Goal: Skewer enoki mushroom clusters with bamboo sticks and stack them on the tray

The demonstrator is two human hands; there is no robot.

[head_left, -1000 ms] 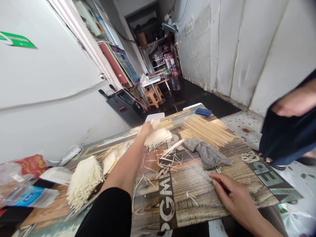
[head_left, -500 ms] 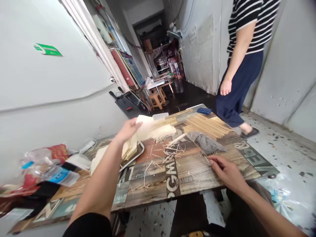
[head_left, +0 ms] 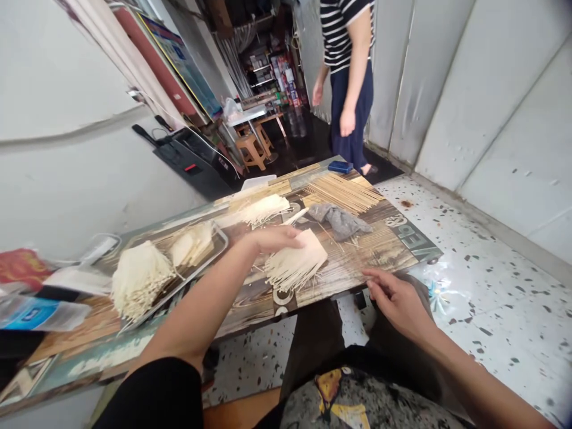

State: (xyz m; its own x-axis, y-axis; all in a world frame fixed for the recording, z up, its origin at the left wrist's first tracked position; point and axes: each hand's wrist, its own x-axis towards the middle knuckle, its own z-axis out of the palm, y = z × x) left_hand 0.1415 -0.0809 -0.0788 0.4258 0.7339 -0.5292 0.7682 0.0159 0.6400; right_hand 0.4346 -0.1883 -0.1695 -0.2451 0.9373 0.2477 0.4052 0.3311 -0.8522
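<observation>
My left hand (head_left: 277, 238) is closed on a flat bunch of enoki mushrooms (head_left: 298, 262), its thin stems fanned toward me just over the table. By the table's near edge, my right hand (head_left: 395, 298) has thumb and fingers pinched on a thin bamboo skewer that is hard to see here. More enoki (head_left: 140, 277) hangs over the side of a metal tray (head_left: 218, 241) at the left, beside pale flat pieces (head_left: 192, 244). Another enoki bunch (head_left: 267, 208) lies beyond my left hand. A grey cloth (head_left: 340, 221) rests between the hands, farther back.
Bamboo skewers (head_left: 344, 193) are spread at the table's far right, near a blue box (head_left: 340, 167). A plastic bottle (head_left: 42, 313) lies at the left. A person in a striped top (head_left: 346, 36) stands past the table. Stools (head_left: 251, 152) stand farther back.
My left hand has brought the enoki bunch from above the tray to the middle front of the table. The right hand stays near the edge. The person has moved farther away; my view has shifted.
</observation>
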